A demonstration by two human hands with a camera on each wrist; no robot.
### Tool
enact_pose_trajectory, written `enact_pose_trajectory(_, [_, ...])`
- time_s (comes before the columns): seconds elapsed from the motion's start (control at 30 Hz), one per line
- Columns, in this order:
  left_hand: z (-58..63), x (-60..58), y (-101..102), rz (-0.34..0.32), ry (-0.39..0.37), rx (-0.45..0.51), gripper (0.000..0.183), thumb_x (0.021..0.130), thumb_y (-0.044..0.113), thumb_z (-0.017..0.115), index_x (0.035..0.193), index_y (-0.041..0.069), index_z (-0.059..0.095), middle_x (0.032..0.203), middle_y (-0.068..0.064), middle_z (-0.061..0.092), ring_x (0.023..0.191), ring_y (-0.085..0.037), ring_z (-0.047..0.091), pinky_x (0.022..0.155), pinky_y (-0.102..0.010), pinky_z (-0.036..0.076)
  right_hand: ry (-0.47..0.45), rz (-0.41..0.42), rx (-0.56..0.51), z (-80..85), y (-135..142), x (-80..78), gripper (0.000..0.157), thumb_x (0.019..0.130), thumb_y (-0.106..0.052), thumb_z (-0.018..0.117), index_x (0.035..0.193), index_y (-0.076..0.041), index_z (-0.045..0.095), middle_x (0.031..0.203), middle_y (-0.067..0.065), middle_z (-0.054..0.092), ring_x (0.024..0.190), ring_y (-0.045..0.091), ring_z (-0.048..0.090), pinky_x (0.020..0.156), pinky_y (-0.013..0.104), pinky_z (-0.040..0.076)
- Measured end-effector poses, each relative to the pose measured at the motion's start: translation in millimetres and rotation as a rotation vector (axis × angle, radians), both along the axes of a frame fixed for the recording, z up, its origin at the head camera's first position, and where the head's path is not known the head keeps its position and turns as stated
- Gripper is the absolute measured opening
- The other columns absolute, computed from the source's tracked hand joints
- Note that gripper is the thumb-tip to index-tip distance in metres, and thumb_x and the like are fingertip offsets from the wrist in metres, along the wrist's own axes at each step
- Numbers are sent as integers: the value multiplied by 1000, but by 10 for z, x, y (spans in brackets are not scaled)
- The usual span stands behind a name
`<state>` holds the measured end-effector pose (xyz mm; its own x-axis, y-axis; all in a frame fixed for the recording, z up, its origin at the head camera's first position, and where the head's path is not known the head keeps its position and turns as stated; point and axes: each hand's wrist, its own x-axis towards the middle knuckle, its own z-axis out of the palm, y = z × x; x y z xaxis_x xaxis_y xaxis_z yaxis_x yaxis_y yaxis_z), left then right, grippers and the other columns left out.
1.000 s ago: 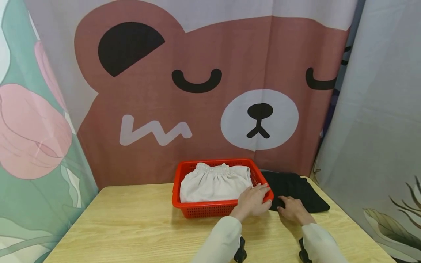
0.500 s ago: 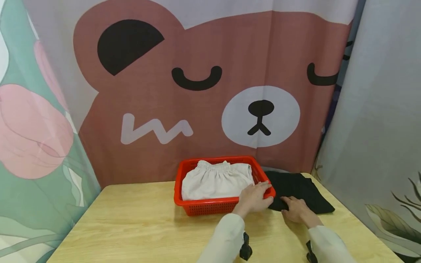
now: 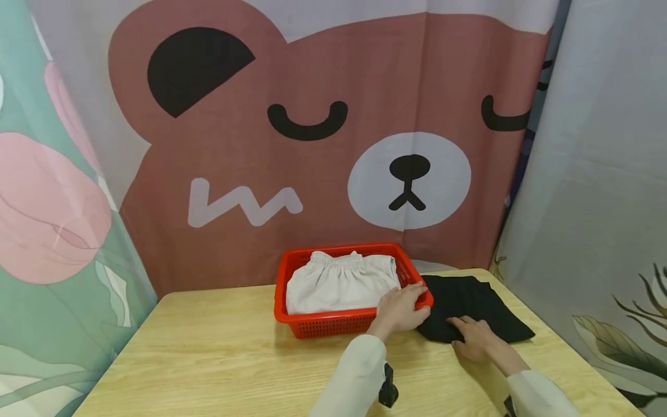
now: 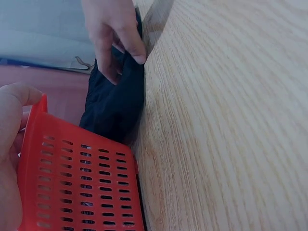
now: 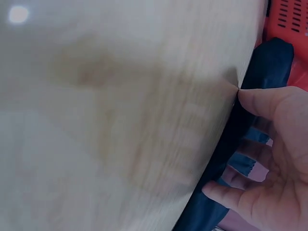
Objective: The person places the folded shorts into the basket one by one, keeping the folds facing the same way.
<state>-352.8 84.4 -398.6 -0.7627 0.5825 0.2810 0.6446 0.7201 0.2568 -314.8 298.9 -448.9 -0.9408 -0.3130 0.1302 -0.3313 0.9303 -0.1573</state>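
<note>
In the head view, a red plastic basket [image 3: 333,322] stands at the back of the table, holding a white garment with a gathered waistband [image 3: 339,284]. My left hand [image 3: 398,310] grips the basket's near right corner, with fingers over the rim; the left wrist view shows that hand [image 4: 12,149] at the rim. Right of the basket lies a folded black cloth [image 3: 458,295]. My right hand [image 3: 476,339] holds its near edge. In the right wrist view, the thumb is at the front edge of the cloth [image 5: 272,60], and the other fingers are partly hidden behind it.
The wooden table [image 3: 208,347] extends left and in front of the basket. A curtain with a bear print [image 3: 234,249] hangs directly behind the table. A pale curtain [image 3: 583,202] runs along the right side, and a floral one [image 3: 52,231] along the left.
My right hand has moved right and slightly nearer, and the black cloth has slid with it. My left hand stays on the basket corner. The head view has shifted slightly.
</note>
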Motion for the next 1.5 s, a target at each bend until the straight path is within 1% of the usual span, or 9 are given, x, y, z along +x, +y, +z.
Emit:
enact_pose_trajectory(0.2, [29,-8,10,-2,-5,18,49,96,38,50,143,23,50,148,12,40,129,-9,44,107,-28,29,25,27,2,4,17,125,46,83,-16,73,122,4,58,112,21,58,104,43,56,81,54,40])
enact_pose_trajectory(0.3, [20,-7,22,-2,-5,9,49,96,38,50,143,24,51,147,13,41,128,-8,44,107,-27,29,37,46,8,-10,31,193,46,82,-17,74,120,3,59,110,19,59,102,41,57,79,53,40])
enact_pose_trajectory(0.4, [2,-1,38,-5,-11,2,49,96,39,50,143,24,50,147,13,41,128,-7,44,107,-27,29,11,40,7,-26,49,255,45,82,-19,75,120,2,59,110,16,59,103,40,56,80,53,40])
enact_pose_trajectory(0.47, [-5,3,45,-1,-11,4,49,96,39,50,143,25,50,147,14,41,128,-8,45,105,-27,32,-3,34,5,-34,58,285,46,82,-20,75,120,1,60,111,15,59,104,39,56,81,54,40])
enact_pose_trajectory(0.63, [13,3,43,19,4,9,48,96,40,51,142,28,50,147,15,41,127,-9,45,100,-27,37,-14,45,-9,-19,60,342,47,82,-22,75,120,0,60,113,14,59,105,38,56,82,53,39])
enact_pose_trajectory(0.8, [41,-11,35,13,-12,23,49,95,39,51,143,27,50,147,15,40,128,-11,45,101,-29,37,-45,61,-31,11,49,433,48,82,-22,75,121,1,59,114,15,59,105,39,55,81,54,39])
enact_pose_trajectory(0.97, [77,-21,20,13,-8,32,48,96,38,51,143,27,50,148,14,40,128,-15,46,98,-29,39,-80,45,-46,18,27,509,49,84,-25,74,123,0,59,117,14,58,106,38,55,83,54,38])
enact_pose_trajectory(1.2, [106,-42,23,10,4,18,49,96,39,50,144,28,49,148,14,40,128,-11,45,100,-28,37,-107,58,-56,15,34,598,51,84,-28,74,124,0,59,118,13,58,104,37,56,81,53,39])
enact_pose_trajectory(1.5, [132,-50,2,21,-11,16,49,95,38,51,143,28,49,148,15,39,128,-9,45,101,-28,37,-181,13,-104,46,-46,681,53,84,-31,74,124,-1,59,122,16,56,106,39,54,85,59,39])
